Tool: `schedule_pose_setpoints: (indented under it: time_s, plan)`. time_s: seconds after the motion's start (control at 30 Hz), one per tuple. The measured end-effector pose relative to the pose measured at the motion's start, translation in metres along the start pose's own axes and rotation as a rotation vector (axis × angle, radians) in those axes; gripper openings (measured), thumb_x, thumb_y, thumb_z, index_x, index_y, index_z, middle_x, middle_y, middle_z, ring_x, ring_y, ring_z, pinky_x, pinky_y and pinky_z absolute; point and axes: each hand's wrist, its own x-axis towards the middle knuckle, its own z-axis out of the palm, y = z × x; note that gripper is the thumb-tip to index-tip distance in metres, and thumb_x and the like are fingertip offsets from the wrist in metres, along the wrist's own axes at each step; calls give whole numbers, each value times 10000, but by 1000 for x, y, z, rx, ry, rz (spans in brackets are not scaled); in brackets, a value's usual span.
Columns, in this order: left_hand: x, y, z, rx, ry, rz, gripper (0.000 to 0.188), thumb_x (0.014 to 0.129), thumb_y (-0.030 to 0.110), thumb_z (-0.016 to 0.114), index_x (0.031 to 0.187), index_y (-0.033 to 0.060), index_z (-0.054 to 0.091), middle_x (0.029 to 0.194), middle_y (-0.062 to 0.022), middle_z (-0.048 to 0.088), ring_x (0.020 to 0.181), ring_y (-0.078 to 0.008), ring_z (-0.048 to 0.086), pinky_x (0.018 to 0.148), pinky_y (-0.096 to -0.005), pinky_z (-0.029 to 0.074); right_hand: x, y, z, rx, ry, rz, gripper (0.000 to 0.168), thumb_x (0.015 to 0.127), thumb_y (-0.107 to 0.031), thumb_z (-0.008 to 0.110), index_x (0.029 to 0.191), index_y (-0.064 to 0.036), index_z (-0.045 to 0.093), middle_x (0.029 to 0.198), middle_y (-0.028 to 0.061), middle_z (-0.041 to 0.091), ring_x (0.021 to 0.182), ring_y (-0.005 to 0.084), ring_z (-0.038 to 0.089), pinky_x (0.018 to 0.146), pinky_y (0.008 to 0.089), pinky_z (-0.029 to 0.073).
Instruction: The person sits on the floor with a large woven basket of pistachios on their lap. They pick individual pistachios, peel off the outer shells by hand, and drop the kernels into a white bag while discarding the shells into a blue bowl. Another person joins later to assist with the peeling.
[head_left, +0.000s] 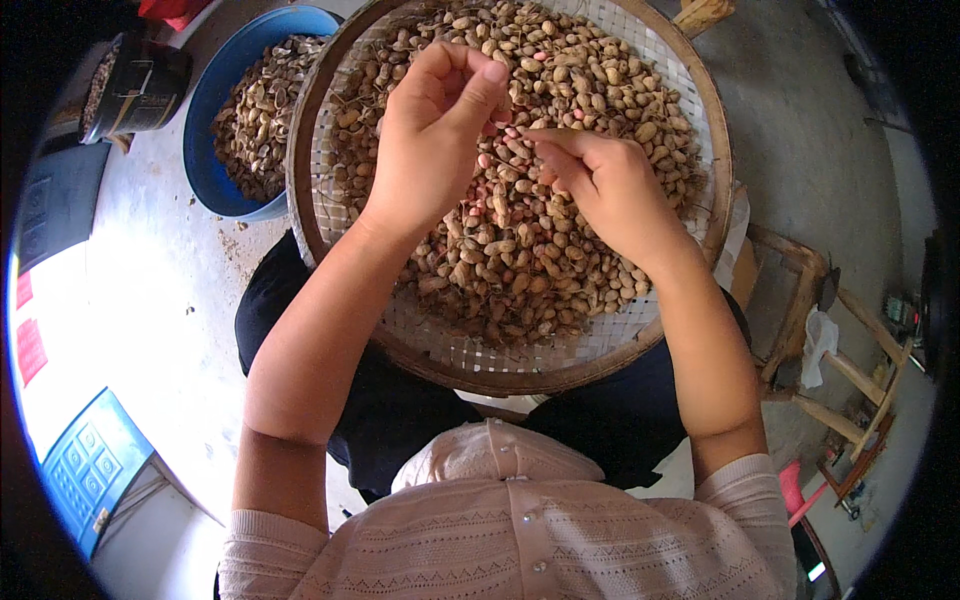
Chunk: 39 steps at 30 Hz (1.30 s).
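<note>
A round woven basket tray (525, 381) with a wooden rim rests across my lap. Unshelled peanuts (517, 262) are heaped in it, with pink shelled kernels (480, 193) scattered among them near the middle. Above the heap, my left hand (442, 127) is curled, its thumb and fingers closed around what looks like a peanut (505, 99), mostly hidden by the fingers. My right hand (607, 180) hovers just to the right, fingertips bent together and pointing toward the left hand. Whether anything sits between those fingertips is hidden.
Left of the tray stands a blue plastic basin (196, 142) containing empty peanut shells (259, 124). Beyond it is a dark container (154, 86). On the right are a wooden-framed chair (799, 322) and a white plastic bag (820, 345). A blue panelled door (97, 465) appears lower left.
</note>
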Motion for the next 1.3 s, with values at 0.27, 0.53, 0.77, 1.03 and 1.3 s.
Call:
schedule_pose_setpoints:
  time_s: [0.27,0.53,0.77,1.03,1.3]
  plan:
    - [-2,-1,6,122,-11,98,130,858,112,542,932,6,526,782,-18,557,691,-67,519,647,-200,437,6,-4,1,570,-33,335,248,924,-192,393,980,14,518,691,71,570,628,129,593,544,238,460]
    - [5,-1,-4,144,65,155,135,864,121,532,941,11,545,809,-20,573,737,-74,545,681,-217,456,-2,-1,9,575,-206,248,302,927,-65,299,1208,17,377,1002,134,533,869,194,600,778,262,498]
    - [2,7,-2,384,-211,265,222,866,215,538,881,-5,564,797,-23,595,750,-96,552,708,-226,437,8,-5,4,1542,-144,572,288,920,-193,373,1111,3,462,960,131,567,862,194,598,696,279,528]
    - [-4,-25,-25,1438,-700,-459,377,753,323,630,857,-36,576,801,-177,601,831,-314,594,708,-387,489,7,11,11,1305,-22,740,232,887,-196,456,992,4,512,567,-65,354,527,42,344,474,170,321]
    - [5,1,-14,679,-271,-73,153,791,111,601,879,-11,576,732,-82,615,676,-125,597,615,-268,490,7,3,23,866,101,410,223,847,-208,555,984,-41,612,762,-15,576,613,34,462,524,167,386]
